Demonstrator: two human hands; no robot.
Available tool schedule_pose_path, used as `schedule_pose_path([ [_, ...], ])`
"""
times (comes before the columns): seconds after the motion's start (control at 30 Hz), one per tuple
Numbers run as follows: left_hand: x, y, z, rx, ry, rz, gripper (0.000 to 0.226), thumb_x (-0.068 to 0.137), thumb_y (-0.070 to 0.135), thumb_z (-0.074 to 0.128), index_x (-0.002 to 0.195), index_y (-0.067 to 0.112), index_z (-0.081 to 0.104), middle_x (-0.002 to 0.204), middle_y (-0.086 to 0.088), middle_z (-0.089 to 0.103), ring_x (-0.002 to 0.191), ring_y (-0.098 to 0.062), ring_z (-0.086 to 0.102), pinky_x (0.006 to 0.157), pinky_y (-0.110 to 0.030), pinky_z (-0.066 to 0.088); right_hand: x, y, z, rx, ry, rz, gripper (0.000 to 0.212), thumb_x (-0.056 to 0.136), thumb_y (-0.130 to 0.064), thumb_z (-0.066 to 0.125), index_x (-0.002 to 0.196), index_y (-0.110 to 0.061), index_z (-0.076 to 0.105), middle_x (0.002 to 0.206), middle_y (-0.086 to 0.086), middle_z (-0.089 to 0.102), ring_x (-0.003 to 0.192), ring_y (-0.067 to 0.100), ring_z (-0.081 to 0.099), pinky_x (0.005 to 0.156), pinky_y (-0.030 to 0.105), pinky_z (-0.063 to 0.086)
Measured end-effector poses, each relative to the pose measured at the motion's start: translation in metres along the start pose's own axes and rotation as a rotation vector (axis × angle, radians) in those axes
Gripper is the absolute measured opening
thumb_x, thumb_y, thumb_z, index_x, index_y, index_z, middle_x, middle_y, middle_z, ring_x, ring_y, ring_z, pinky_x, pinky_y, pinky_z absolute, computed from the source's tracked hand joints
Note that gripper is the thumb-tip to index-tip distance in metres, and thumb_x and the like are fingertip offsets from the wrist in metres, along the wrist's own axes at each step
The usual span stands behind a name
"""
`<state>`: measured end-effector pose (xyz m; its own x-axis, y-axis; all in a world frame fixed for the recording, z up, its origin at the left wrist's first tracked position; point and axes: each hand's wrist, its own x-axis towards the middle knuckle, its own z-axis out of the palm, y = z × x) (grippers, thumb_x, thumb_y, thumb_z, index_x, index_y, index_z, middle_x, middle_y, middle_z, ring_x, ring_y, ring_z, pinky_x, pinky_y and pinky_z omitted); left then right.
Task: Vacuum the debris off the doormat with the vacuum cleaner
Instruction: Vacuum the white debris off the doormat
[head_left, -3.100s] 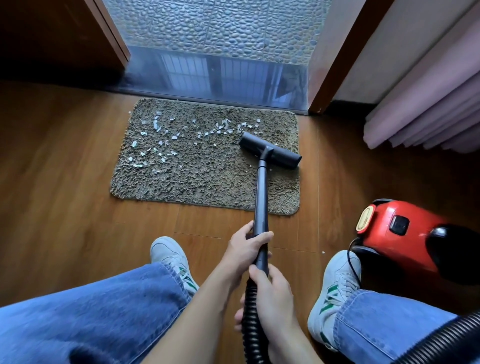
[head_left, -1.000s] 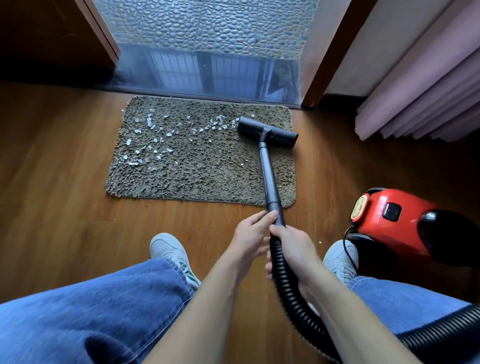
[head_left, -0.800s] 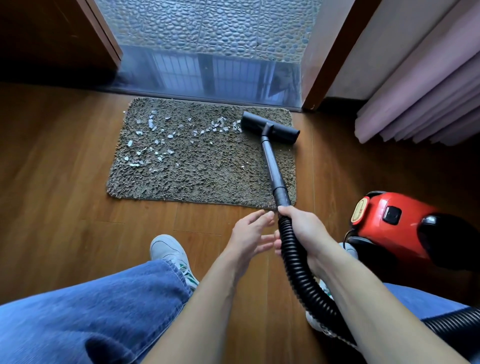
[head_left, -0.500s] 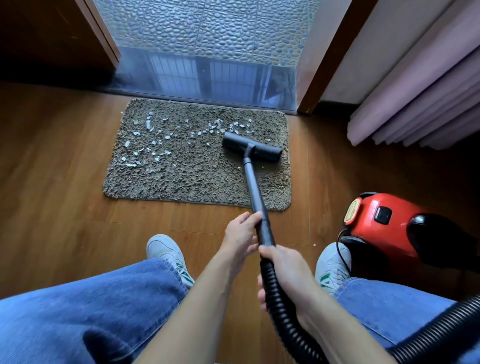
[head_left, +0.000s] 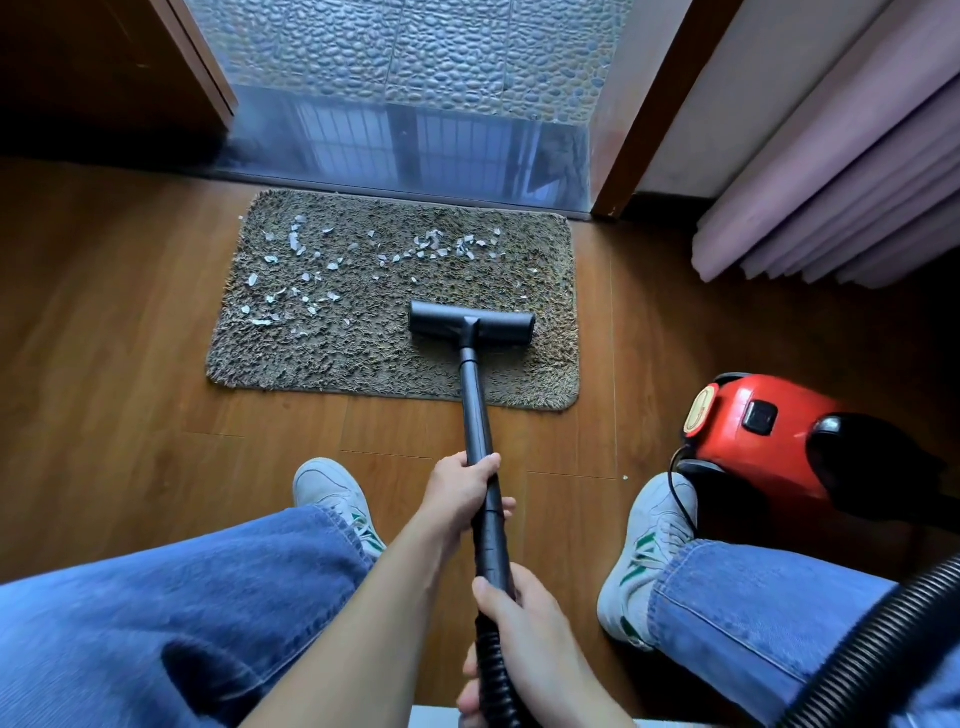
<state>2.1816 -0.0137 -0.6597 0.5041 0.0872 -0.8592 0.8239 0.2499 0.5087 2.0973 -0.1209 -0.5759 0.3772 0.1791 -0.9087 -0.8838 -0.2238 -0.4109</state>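
Head view: I see left hand (head_left: 460, 488) curled round black wand (head_left: 475, 410), forearm in from 7 o'clock; right hand (head_left: 524, 613) clamps hose (head_left: 493, 675) end just behind. Nozzle (head_left: 471, 328) at 12 o'clock from grip, flat on doormat (head_left: 363, 358). Debris (head_left: 311, 270) at 11 o'clock, apart from nozzle. Red vacuum cleaner (head_left: 753, 431) at 3 o'clock.

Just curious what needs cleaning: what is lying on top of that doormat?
Pale debris lies scattered over the left and far parts of the doormat. The black vacuum head rests on its near right part; whatever lies beneath the head is covered.
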Motion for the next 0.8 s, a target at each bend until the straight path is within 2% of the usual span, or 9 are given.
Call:
schedule_pose_path([
  [0.07, 0.004, 0.001, 0.002, 0.027, -0.003, 0.036, 0.037, 0.1, 0.024, 0.062, 0.127, 0.001, 0.052, 0.097, -0.016, 0.066, 0.067, -0.026, 0.073, 0.058, -0.035, 0.062, 0.007, -0.002, 0.0, 0.007, 0.015, -0.059, 0.031, 0.107, -0.033, 0.049, 0.136, -0.038, 0.041, 0.089, 0.015, 0.069, 0.061, 0.031, 0.068, 0.068, 0.047, 0.063],
  [0.1, 0.007, 0.003, 0.003, 0.044, -0.002, 0.061, 0.035, 0.1, 0.024, 0.062, 0.125, 0.001, 0.054, 0.094, -0.013, 0.065, 0.068, -0.027, 0.072, 0.063, -0.038, 0.063, 0.011, -0.004, -0.001, 0.034, 0.016, -0.087, 0.036, 0.107, -0.03, 0.049, 0.139, -0.043, 0.041, 0.093, 0.015, 0.067, 0.06, 0.031, 0.068, 0.064, 0.047, 0.063],
  [0.2, 0.013, 0.014, 0.007, 0.096, -0.025, 0.123, 0.031, 0.097, 0.025, 0.066, 0.117, 0.003, 0.059, 0.091, -0.01, 0.063, 0.068, -0.026, 0.071, 0.076, -0.048, 0.062, 0.021, -0.017, -0.004, 0.227, -0.012, -0.135, 0.038, 0.108, -0.017, 0.046, 0.139, -0.039, 0.05, 0.078, 0.015, 0.057, 0.046, 0.029, 0.061, 0.048, 0.037, 0.056],
  [0.3, 0.02, 0.023, 0.013, 0.14, -0.058, 0.152, 0.029, 0.096, 0.025, 0.067, 0.115, 0.004, 0.059, 0.092, -0.008, 0.063, 0.068, -0.023, 0.071, 0.071, -0.04, 0.061, 0.038, -0.026, -0.013, 0.295, 0.013, -0.177, 0.035, 0.108, -0.012, 0.046, 0.137, -0.028, 0.057, 0.065, 0.011, 0.053, 0.046, 0.024, 0.056, 0.046, 0.033, 0.053],
  [0.37, 0.025, 0.027, 0.019, 0.153, -0.065, 0.169, 0.027, 0.096, 0.024, 0.067, 0.113, 0.005, 0.06, 0.088, -0.006, 0.062, 0.071, -0.025, 0.072, 0.072, -0.039, 0.061, 0.047, -0.033, -0.017, 0.285, 0.041, -0.214, 0.033, 0.108, -0.016, 0.047, 0.136, -0.032, 0.054, 0.064, 0.01, 0.054, 0.045, 0.022, 0.055, 0.043, 0.03, 0.049],
  [0.43, 0.031, 0.032, 0.027, 0.172, -0.05, 0.184, 0.027, 0.09, 0.029, 0.071, 0.107, 0.01, 0.063, 0.088, -0.006, 0.066, 0.081, -0.032, 0.074, 0.084, -0.048, 0.061, 0.055, -0.041, -0.022, 0.304, 0.067, -0.236, 0.043, 0.109, -0.018, 0.048, 0.142, -0.045, 0.043, 0.066, 0.012, 0.053, 0.042, 0.021, 0.053, 0.04, 0.028, 0.047],
  [0.53, 0.047, 0.042, 0.04, 0.191, -0.024, 0.192, 0.034, 0.072, 0.042, 0.073, 0.097, 0.019, 0.067, 0.092, -0.009, 0.07, 0.097, -0.04, 0.072, 0.089, -0.057, 0.058, 0.065, -0.052, -0.033, 0.342, 0.094, -0.255, 0.056, 0.108, -0.019, 0.05, 0.155, -0.045, 0.034, 0.065, 0.011, 0.053, 0.041, 0.02, 0.052, 0.038, 0.027, 0.045],
  [0.63, 0.063, 0.056, 0.055, 0.202, -0.011, 0.204, 0.031, 0.068, 0.042, 0.073, 0.09, 0.021, 0.067, 0.094, -0.013, 0.072, 0.099, -0.042, 0.071, 0.089, -0.059, 0.057, 0.078, -0.064, -0.044, 0.37, 0.119, -0.268, 0.059, 0.108, -0.017, 0.05, 0.157, -0.044, 0.032, 0.062, 0.01, 0.052, 0.039, 0.019, 0.05, 0.037, 0.026, 0.044],
  [0.8, 0.083, 0.08, 0.08, 0.246, -0.013, 0.218, 0.034, 0.066, 0.041, 0.07, 0.091, 0.018, 0.066, 0.102, -0.019, 0.073, 0.094, -0.039, 0.073, 0.087, -0.056, 0.059, 0.096, -0.084, -0.065, 0.4, 0.146, -0.281, 0.055, 0.108, -0.018, 0.049, 0.155, -0.044, 0.036, 0.067, 0.012, 0.049, 0.04, 0.02, 0.05, 0.038, 0.027, 0.044],
])
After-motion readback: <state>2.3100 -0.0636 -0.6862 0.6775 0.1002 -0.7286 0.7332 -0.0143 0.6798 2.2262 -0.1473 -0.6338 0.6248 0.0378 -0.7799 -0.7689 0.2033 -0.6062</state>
